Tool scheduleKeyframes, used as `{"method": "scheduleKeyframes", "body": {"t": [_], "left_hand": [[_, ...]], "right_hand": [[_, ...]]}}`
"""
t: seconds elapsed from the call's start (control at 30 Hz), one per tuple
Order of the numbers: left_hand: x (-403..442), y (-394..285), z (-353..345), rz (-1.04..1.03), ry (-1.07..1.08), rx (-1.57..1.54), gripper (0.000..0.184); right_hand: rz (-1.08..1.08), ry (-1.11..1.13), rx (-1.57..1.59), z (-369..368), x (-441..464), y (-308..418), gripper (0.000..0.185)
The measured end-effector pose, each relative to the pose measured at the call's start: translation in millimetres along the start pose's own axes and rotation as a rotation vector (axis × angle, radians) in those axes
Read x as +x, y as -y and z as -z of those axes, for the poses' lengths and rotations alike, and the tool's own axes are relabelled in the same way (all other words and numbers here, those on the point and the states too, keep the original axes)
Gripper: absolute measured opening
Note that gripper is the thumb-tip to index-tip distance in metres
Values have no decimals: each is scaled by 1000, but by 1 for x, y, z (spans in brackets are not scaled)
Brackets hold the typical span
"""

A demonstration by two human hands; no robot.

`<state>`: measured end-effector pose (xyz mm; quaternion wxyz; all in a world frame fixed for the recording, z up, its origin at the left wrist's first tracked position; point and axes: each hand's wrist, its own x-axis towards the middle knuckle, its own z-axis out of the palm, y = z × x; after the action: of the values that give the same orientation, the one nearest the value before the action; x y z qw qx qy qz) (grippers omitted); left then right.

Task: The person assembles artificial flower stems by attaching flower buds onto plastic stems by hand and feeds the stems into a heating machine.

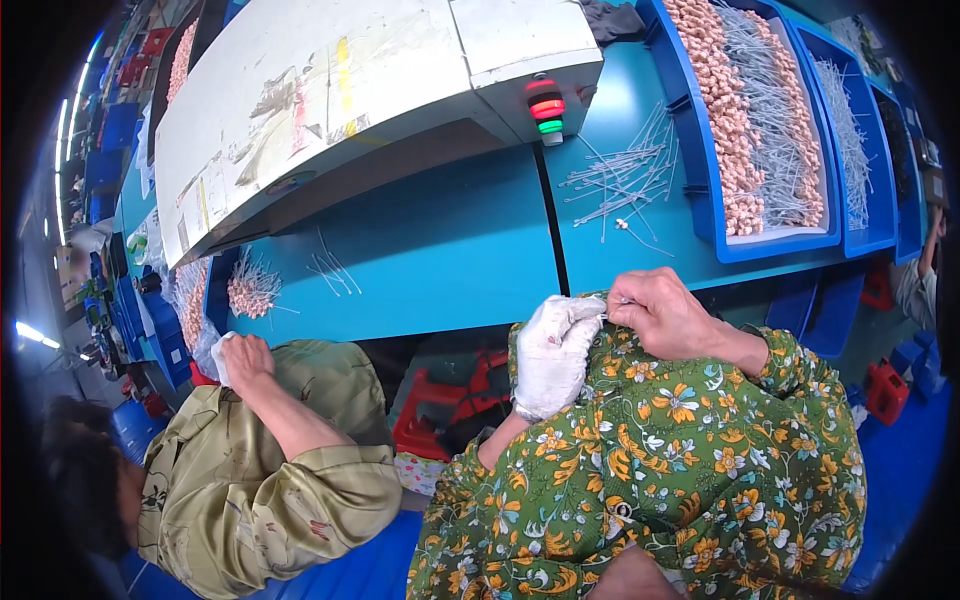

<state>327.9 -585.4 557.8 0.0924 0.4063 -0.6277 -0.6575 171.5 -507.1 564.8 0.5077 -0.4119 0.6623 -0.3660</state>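
My left hand, in a white glove, is closed with thumb and fingers pinched together in front of my chest. Bare, my right hand meets it fingertip to fingertip, also in a pinch. Whatever lies between the fingertips is too small and covered to make out. Just beyond my hands, a loose pile of thin grey wires lies on the teal table. A small white-tipped piece is at the pile's near edge.
A blue bin at right holds wires with copper-coloured ends; another blue bin with grey wires adjoins it. A white machine housing with a signal light spans the table. At left, a co-worker's hand is beside bagged copper-coloured parts.
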Motion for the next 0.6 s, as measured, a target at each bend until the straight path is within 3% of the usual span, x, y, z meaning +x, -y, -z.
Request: {"method": "scheduleKeyframes", "body": {"t": [0.43,0.6], "left_hand": [[-4,13,2,118,130,-158,12],[-4,4,3,303,76,-383,12]], "right_hand": [[-83,1,-12,-12,-8,-10,7],[-45,12,94,-6,-4,-4,5]]}}
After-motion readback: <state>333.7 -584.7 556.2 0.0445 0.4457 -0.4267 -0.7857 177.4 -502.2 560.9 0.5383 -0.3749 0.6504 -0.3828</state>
